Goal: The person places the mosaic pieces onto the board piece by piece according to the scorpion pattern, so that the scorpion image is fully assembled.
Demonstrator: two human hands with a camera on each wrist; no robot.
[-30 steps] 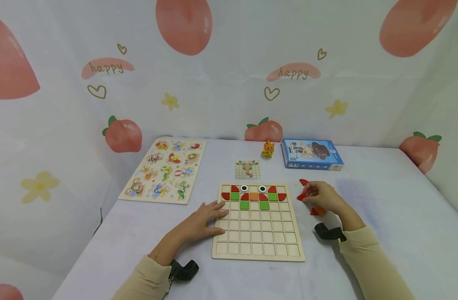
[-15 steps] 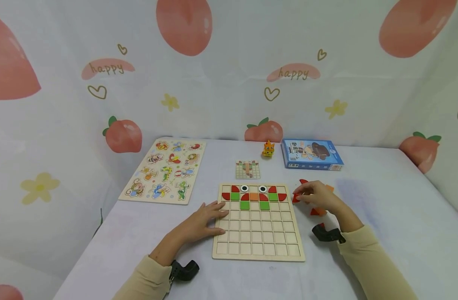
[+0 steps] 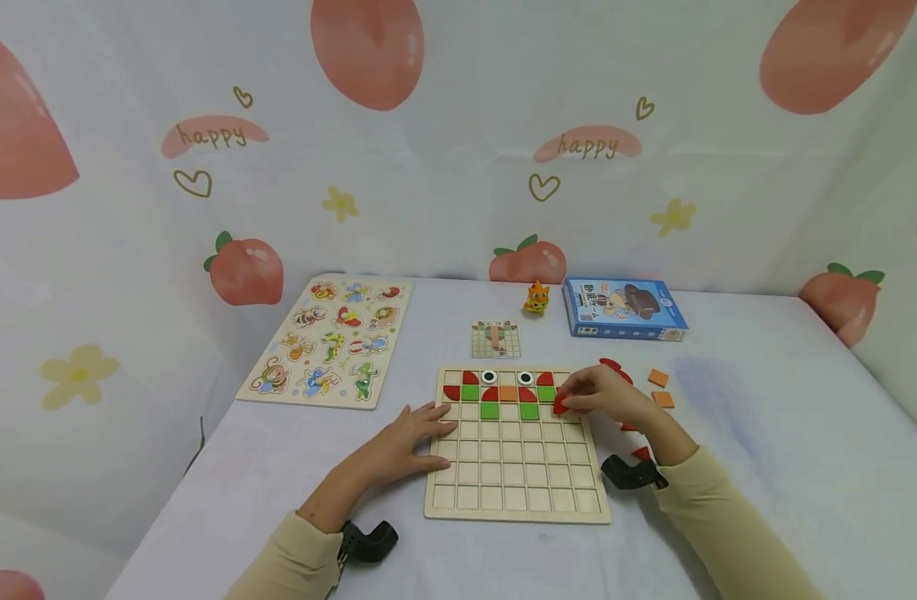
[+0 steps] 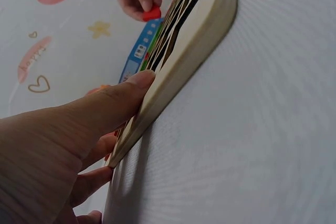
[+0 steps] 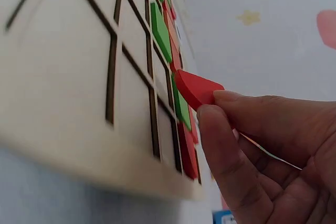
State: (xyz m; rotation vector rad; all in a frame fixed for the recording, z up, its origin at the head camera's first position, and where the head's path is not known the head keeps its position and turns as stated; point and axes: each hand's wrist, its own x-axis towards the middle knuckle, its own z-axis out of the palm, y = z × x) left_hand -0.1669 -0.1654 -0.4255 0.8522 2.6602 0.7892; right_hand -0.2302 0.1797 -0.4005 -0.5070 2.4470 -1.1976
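Observation:
A wooden grid board (image 3: 512, 475) lies flat in the middle of the table. Red, green and orange tiles and two eye discs fill cells in its upper rows. My left hand (image 3: 409, 442) rests on the board's left edge with fingers spread; in the left wrist view its thumb (image 4: 123, 95) lies along the rim. Above the board's upper right part, my right hand (image 3: 612, 398) pinches a red quarter-circle tile (image 5: 197, 88) between thumb and index finger. In the right wrist view this tile is tilted and overlaps a green tile (image 5: 181, 102) on the board.
Orange square tiles (image 3: 663, 400) and red tiles (image 3: 641, 453) lie right of the board. Behind it are a small pattern card (image 3: 496, 339), a toy figure (image 3: 537, 298) and a blue box (image 3: 625, 308). An animal puzzle board (image 3: 327, 342) lies at the back left.
My right hand has moved left from the loose tiles to over the board, carrying the red quarter-circle tile. The orange tiles it covered now show. My left hand has stayed in place.

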